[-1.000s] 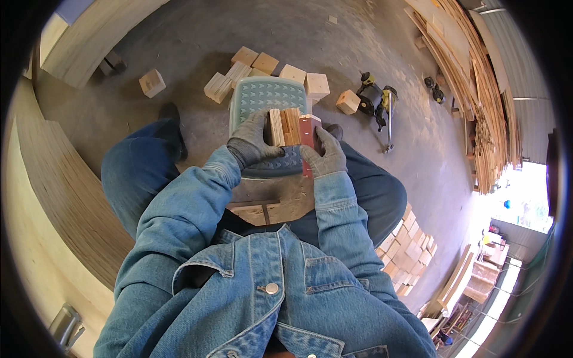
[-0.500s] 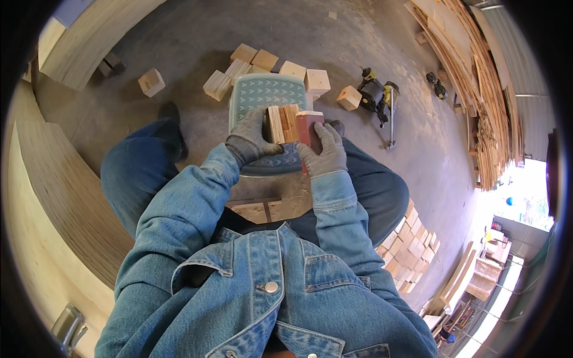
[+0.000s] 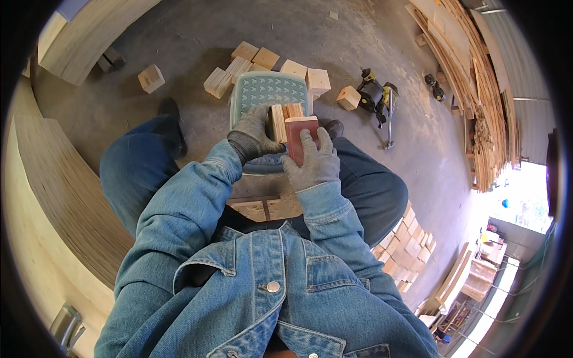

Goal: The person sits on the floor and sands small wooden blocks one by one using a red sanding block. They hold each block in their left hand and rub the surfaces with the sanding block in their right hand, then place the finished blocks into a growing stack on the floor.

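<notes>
My left hand point(image 3: 253, 132), in a grey glove, grips a layered wooden block point(image 3: 278, 124) from its left side, over the stool. In my gloved right hand point(image 3: 315, 166) is a sanding block point(image 3: 296, 136), a piece of wood wrapped in red-brown sandpaper. It lies against the near right part of the wooden block and hides much of it. Below both hands stands a pale green plastic stool point(image 3: 268, 89) with a raised pattern on its top, between my knees.
Several pale wooden blocks point(image 3: 245, 51) lie on the concrete floor beyond the stool. A black and yellow power tool point(image 3: 373, 95) sits to the right, near a single block point(image 3: 348, 98). Stacked blocks point(image 3: 409, 247) rest by my right knee. Large timber beams point(image 3: 65, 173) flank my left; long boards point(image 3: 486, 113) lie far right.
My right hand has moved left with the sanding block, which now overlaps the wooden block. My left hand stays nearly in place.
</notes>
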The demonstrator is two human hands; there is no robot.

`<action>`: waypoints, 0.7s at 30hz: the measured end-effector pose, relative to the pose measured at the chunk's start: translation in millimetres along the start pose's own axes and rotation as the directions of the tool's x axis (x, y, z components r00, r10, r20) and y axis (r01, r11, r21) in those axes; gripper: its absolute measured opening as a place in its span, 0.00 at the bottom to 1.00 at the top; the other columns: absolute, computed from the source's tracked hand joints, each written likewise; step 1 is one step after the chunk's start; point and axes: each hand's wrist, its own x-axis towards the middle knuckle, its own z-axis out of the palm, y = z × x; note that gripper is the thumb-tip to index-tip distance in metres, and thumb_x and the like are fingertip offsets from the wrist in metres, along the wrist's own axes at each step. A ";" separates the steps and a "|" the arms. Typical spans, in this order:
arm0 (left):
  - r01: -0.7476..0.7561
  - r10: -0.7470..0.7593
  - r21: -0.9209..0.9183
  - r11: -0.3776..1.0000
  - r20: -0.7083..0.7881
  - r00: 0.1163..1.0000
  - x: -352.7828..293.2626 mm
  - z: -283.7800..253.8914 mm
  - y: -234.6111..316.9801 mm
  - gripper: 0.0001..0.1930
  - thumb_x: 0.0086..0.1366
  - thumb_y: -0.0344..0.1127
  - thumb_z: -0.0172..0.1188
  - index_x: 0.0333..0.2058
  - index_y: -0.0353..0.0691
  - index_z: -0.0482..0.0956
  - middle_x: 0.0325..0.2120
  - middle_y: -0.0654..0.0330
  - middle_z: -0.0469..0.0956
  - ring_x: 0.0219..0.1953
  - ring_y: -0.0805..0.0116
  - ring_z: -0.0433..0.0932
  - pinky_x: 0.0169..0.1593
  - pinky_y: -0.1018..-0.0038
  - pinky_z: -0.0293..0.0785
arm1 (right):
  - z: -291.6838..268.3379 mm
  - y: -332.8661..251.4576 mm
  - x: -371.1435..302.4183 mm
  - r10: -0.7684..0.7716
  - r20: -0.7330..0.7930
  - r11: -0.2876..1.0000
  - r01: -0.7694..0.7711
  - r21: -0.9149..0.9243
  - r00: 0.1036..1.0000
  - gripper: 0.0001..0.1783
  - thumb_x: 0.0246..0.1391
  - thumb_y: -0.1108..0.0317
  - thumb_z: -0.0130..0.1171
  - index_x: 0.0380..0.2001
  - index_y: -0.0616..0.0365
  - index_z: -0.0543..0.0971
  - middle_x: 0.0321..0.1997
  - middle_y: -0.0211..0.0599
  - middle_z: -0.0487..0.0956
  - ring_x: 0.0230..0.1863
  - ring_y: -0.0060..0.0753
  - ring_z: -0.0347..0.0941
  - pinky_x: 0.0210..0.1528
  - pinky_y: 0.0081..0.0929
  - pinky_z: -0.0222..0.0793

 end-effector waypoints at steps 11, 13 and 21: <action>0.019 -0.019 0.075 0.997 -0.006 1.000 0.9 1.5 -0.3 0.52 0.42 0.53 0.84 0.63 0.39 0.69 0.55 0.44 0.76 0.60 0.46 0.77 0.65 0.60 0.74 | 2.6 -2.3 -10.6 -0.009 -0.067 0.999 0.007 -0.041 0.998 0.41 0.53 0.48 0.69 0.68 0.54 0.74 0.74 0.56 0.62 0.63 0.62 0.70 0.62 0.54 0.69; 0.047 -0.048 0.085 0.995 0.015 0.999 1.0 -1.5 6.5 0.51 0.41 0.51 0.84 0.63 0.39 0.69 0.55 0.44 0.76 0.60 0.47 0.77 0.65 0.60 0.74 | 5.7 -1.3 -5.1 -0.014 -0.093 0.999 0.010 -0.045 0.996 0.40 0.53 0.49 0.69 0.67 0.53 0.75 0.74 0.55 0.63 0.63 0.61 0.71 0.61 0.55 0.69; -0.009 0.010 -0.045 0.999 0.025 1.000 5.6 4.0 -7.2 0.55 0.39 0.57 0.84 0.64 0.40 0.70 0.57 0.43 0.76 0.61 0.46 0.76 0.67 0.58 0.73 | 11.0 -4.0 24.1 -0.036 -0.154 0.999 0.034 -0.013 0.987 0.38 0.52 0.50 0.70 0.65 0.51 0.77 0.71 0.53 0.65 0.62 0.61 0.71 0.61 0.55 0.70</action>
